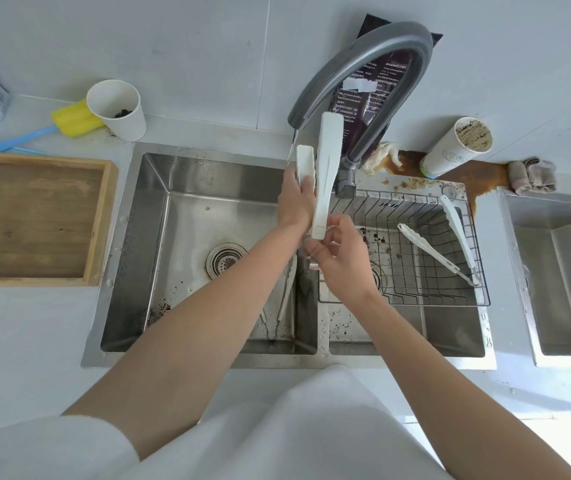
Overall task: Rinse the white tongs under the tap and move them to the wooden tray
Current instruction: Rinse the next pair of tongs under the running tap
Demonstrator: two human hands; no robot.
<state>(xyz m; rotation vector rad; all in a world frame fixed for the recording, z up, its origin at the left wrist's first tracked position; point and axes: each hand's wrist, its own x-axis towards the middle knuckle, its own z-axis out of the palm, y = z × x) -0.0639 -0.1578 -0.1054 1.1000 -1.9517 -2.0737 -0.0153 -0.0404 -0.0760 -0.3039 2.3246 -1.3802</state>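
Observation:
I hold white tongs (327, 168) upright under the grey tap (363, 64), where a thin stream of water runs from the spout. My left hand (296, 202) grips one arm of the tongs near its tip. My right hand (341, 258) pinches the hinge end of the other arm. The wooden tray (104, 216) lies on the counter at the left, with nothing in it.
A double steel sink (159, 244) lies below, with another pair of tongs (286, 289) in the left basin. A wire basket (478, 292) in the right basin holds more white tongs (429, 251). Paper cups (117, 109), a yellow sponge brush (72, 117), a rag (532, 176) and a brown spill are on the counter.

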